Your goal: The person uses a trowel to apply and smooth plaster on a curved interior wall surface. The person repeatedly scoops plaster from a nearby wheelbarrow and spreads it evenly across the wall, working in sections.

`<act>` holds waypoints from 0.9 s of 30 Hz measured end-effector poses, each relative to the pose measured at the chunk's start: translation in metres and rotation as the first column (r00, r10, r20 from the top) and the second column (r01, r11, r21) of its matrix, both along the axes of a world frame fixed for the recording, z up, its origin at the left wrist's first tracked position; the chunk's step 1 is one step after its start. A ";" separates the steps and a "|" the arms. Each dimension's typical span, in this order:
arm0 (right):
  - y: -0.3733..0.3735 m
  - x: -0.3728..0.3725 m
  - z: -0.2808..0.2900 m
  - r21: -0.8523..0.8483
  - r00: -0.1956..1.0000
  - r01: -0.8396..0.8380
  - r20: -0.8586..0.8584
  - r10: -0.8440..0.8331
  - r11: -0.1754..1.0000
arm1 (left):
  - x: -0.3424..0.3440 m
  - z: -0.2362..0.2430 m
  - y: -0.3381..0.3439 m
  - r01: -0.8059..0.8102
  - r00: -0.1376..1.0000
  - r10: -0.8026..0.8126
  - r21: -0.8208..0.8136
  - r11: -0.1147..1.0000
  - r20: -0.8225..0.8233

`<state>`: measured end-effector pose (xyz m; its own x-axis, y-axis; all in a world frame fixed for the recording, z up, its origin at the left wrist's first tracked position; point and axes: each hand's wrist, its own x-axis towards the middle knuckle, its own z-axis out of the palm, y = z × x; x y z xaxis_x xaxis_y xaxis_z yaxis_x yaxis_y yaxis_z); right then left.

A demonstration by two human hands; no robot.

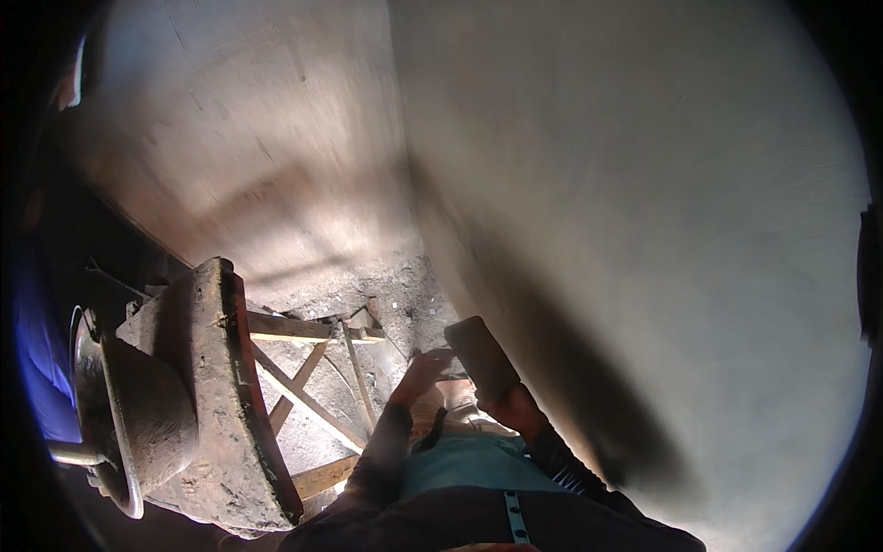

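A dark, flat slab with rounded corners, which looks like a phone [483,357], is held upright and tilted in front of my body. My right hand [513,409] is wrapped round its lower end. Close by its left edge is my left hand [427,373], with fingers stretched toward it. Shade blurs those fingertips, so I cannot tell whether they touch the phone. The side of the phone toward me is dark, with nothing readable on it.
A mortar-crusted board [216,396] stands to the left on a wooden trestle [317,419], with a round metal pan [147,414] against it. Smooth plastered walls [644,202] meet in a corner ahead. Rubble [405,299] lies at their foot. Blue cloth [41,340] shows at the far left.
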<state>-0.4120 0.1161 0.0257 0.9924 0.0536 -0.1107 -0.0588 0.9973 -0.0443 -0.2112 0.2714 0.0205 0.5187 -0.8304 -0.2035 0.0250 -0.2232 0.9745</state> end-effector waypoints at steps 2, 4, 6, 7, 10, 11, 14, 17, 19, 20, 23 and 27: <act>0.006 0.012 0.019 0.073 0.999 -0.027 0.043 0.024 0.997 | -0.009 -0.001 -0.006 -0.057 0.867 -0.053 -0.204 0.977 -0.496; 0.002 0.016 0.011 -0.040 0.993 0.050 0.107 -0.045 0.998 | -0.026 -0.003 -0.019 -0.031 0.959 -0.061 -0.317 0.948 -0.277; 0.006 0.022 0.017 -0.135 0.994 0.093 0.074 -0.083 0.986 | -0.029 -0.008 -0.024 -0.079 0.975 -0.004 -0.362 0.929 -0.222; 0.008 0.028 0.027 -0.188 0.995 0.095 0.014 -0.094 0.978 | -0.023 -0.011 -0.017 -0.109 0.953 0.018 -0.289 0.951 -0.301; 0.010 0.012 0.024 -0.508 0.958 -0.001 -0.247 -0.145 0.861 | -0.007 0.031 -0.013 0.003 0.956 -0.025 -0.077 0.997 -0.293; 0.015 0.014 0.041 -0.186 0.951 0.019 -0.301 -0.075 0.982 | -0.006 0.032 0.005 0.005 0.989 -0.008 -0.016 1.000 -0.146; -0.011 -0.026 -0.004 -0.397 0.945 -0.107 -0.325 -0.031 0.911 | -0.010 0.024 0.042 0.005 0.979 -0.032 0.134 0.991 0.201; -0.007 -0.011 0.007 -0.637 0.900 -0.248 -0.429 -0.070 0.730 | -0.025 0.007 0.111 -0.068 0.997 0.075 0.338 0.939 -0.008; 0.012 0.023 0.066 -0.750 0.941 -0.266 -0.338 -0.006 0.606 | -0.054 -0.032 0.167 -0.159 0.987 0.123 0.487 0.859 0.104; 0.014 0.035 0.092 -0.690 0.949 -0.247 -0.316 0.025 0.680 | -0.062 -0.029 0.174 -0.176 0.984 0.169 0.511 0.841 0.062; 0.038 0.065 0.155 -0.695 0.951 -0.308 -0.244 0.190 0.650 | -0.091 -0.003 0.202 -0.205 0.971 0.238 0.565 0.799 0.016; 0.097 0.145 0.285 -0.853 0.705 -0.292 0.113 0.700 0.432 | -0.130 -0.033 0.246 -0.240 0.970 0.200 0.630 0.739 0.136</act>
